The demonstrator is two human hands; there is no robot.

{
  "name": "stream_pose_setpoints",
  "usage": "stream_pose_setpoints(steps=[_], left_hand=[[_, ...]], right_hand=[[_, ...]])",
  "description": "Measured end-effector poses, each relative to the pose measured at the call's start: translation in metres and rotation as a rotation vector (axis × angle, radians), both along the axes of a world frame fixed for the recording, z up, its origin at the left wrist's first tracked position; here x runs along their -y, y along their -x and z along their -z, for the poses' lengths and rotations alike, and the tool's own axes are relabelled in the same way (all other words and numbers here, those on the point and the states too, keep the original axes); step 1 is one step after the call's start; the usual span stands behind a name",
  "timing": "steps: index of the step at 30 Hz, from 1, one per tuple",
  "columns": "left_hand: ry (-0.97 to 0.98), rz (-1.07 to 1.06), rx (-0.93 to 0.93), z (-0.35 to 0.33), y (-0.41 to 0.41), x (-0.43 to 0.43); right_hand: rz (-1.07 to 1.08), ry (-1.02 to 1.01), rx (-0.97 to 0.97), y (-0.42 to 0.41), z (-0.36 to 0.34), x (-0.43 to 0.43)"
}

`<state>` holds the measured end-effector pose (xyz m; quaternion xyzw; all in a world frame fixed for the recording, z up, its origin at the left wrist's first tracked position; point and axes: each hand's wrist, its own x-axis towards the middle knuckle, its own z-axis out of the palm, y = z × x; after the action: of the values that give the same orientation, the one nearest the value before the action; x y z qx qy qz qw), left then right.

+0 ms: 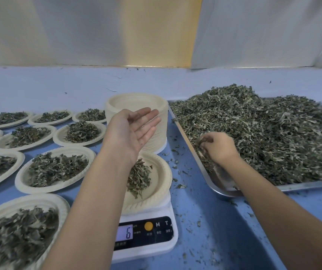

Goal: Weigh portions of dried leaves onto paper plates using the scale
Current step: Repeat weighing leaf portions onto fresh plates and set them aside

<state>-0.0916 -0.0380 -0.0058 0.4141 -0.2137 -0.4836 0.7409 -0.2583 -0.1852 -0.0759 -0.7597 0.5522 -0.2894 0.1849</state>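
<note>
Six is the figure on the display [124,233] of the white scale [148,244], which stands on the blue counter [205,211] at the near middle of my view. A paper plate [163,172] sits on the scale's platform with a small portion of leaves [137,177] lying in its bowl, partly hidden behind my left forearm.

My left hand [134,129] hovers above the far side of that plate, palm turned up, fingers straight and spread wide, holding nothing. Just behind it is a tall stack of unused plates [134,101].

My right hand [218,148] is in the metal tray [224,189] to the right of the scale. Its fingers are curled down into the near left edge of the dried leaves [269,133] and pinch a tuft of them. The leaves are heaped high across most of the tray, leaving a bare strip of metal at the near left corner.

Many filled plates [22,178] lie in rows on the counter to the left of the scale, each carrying its own mound of leaves. Loose crumbs [181,186] are scattered on the counter between scale and tray and along the tray's near side. A pale wall [97,32] rises behind the counter.
</note>
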Motion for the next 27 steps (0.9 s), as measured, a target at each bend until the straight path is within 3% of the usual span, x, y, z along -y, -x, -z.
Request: stream_pose_setpoints(steps=[2, 5, 7, 11, 18, 27], left_hand=[[-0.003, -0.01, 0.014, 0.0, -0.004, -0.003], [-0.012, -0.047, 0.035, -0.001, -0.014, -0.008], [-0.022, -0.08, 0.052, -0.002, -0.024, -0.012], [-0.038, -0.139, 0.089, 0.0, -0.047, -0.027], [0.009, -0.226, 0.04, -0.001, -0.075, -0.046], [0.02, -0.223, 0.008, -0.004, -0.078, -0.051]], right_hand=[[0.017, -0.046, 0.284, -0.001, -0.009, -0.007], [-0.165, -0.231, 0.783, -0.014, -0.027, -0.027], [-0.317, -0.273, 0.872, -0.028, -0.041, -0.044], [-0.567, -0.27, 0.733, -0.057, -0.066, -0.076], [-0.647, 0.055, 0.102, -0.086, -0.075, -0.11], [-0.687, 0.02, -0.184, -0.084, -0.076, -0.114]])
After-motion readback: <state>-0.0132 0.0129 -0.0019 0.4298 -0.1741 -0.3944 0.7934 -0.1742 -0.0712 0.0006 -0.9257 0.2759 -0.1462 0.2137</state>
